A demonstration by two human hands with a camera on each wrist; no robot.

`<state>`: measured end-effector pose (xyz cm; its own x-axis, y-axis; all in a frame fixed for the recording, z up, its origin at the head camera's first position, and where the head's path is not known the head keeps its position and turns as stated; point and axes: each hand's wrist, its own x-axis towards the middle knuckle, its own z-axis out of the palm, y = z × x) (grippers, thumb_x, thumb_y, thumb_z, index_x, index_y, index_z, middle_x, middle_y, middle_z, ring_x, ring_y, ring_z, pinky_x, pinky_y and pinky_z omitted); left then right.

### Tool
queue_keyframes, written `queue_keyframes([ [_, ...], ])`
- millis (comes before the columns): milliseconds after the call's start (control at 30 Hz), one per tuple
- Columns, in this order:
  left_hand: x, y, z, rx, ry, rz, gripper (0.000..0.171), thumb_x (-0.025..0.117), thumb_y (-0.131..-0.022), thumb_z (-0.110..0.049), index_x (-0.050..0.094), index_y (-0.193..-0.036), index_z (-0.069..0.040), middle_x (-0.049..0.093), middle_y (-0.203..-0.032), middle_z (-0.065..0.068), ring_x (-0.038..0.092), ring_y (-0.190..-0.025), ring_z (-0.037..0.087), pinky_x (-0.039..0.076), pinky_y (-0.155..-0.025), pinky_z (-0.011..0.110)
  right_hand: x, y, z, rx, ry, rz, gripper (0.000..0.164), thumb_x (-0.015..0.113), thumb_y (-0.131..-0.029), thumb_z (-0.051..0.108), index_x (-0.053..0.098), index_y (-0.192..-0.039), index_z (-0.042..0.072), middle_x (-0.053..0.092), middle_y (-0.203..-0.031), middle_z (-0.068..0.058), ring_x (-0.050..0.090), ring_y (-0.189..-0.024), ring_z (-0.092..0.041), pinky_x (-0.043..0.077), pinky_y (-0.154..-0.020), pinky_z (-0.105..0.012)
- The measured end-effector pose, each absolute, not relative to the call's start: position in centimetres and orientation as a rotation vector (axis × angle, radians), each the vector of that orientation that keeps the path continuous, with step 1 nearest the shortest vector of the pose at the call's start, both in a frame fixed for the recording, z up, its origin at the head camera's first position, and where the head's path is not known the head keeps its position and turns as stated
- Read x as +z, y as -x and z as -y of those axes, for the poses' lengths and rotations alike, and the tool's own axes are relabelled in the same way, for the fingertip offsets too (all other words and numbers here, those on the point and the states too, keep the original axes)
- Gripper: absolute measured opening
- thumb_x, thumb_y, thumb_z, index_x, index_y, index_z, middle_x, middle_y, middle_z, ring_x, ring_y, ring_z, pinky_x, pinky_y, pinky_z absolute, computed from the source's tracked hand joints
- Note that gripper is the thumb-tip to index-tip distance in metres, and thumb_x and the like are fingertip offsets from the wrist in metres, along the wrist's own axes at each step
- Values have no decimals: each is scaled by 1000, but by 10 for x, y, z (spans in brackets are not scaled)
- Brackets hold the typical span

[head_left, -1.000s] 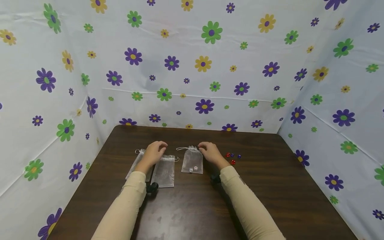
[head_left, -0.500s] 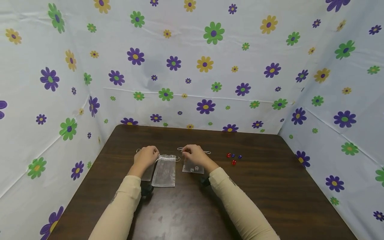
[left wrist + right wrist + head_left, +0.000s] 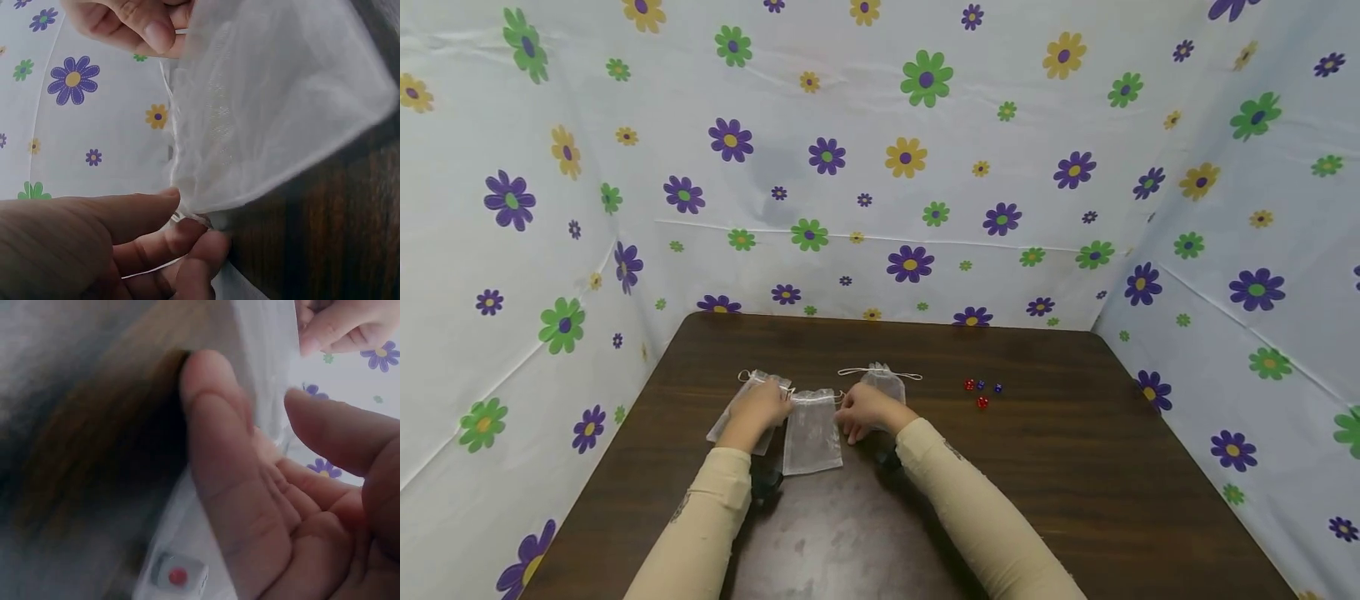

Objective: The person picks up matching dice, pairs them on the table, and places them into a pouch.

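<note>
Three sheer white organza drawstring bags lie side by side in the head view. My left hand (image 3: 760, 406), above the left bag (image 3: 722, 427), pinches the drawstring corner of the middle bag (image 3: 812, 437); the left wrist view shows thumb and fingers (image 3: 199, 234) at the cord, beside the lifted cloth (image 3: 281, 112). At that bag's other top corner is my right hand (image 3: 868, 408), its thumb (image 3: 325, 425) standing apart from the fingers. It partly covers the right bag (image 3: 886, 382), where a white die (image 3: 180, 575) with a red pip shows through the mesh.
Small red dice (image 3: 982, 402) and blue dice (image 3: 997, 388) lie loose right of the bags. The dark wooden table (image 3: 1075, 467) is bounded at the back and sides by white flower-print cloth (image 3: 850, 108).
My right hand has moved left from above the right bag to the middle bag's edge. My left hand has come down to its corner, and the middle bag has shifted slightly right and nearer.
</note>
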<state>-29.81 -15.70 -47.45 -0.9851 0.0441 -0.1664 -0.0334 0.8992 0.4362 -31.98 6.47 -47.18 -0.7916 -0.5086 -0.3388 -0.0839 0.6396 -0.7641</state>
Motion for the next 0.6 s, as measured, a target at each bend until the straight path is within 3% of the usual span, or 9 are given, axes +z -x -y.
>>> queue_keyframes([
  [200,-476,298,153,741,-115,-2844,51,67,-98,-29,51,-52,-13,48,-50,-3,42,-47,12,35,-50,26,-474,319,-59,-983,470,-2409,27,74,-94,12,68,-71,-1,67,-63,-12,68,-53,-21,57,-55,-32],
  [333,-475,299,154,828,-166,-2830,44,70,-95,-22,54,-56,-11,49,-52,-3,43,-50,13,36,-52,27,-475,318,-56,-942,485,-2464,31,77,-91,10,65,-64,1,66,-58,-11,67,-51,-20,56,-53,-31],
  [467,-474,299,154,885,-138,-2808,22,76,-90,-17,63,-79,-3,62,-70,5,58,-64,19,48,-62,34,-479,318,-56,-944,463,-2480,33,76,-92,10,63,-63,2,63,-55,-8,63,-48,-15,55,-51,-29],
  [600,-473,300,154,955,-73,-2770,35,80,-86,-15,59,-107,4,65,-95,15,61,-84,28,51,-79,44,-485,318,-58,-1003,438,-2457,32,74,-93,10,63,-65,0,61,-55,-6,60,-46,-13,54,-50,-28],
])
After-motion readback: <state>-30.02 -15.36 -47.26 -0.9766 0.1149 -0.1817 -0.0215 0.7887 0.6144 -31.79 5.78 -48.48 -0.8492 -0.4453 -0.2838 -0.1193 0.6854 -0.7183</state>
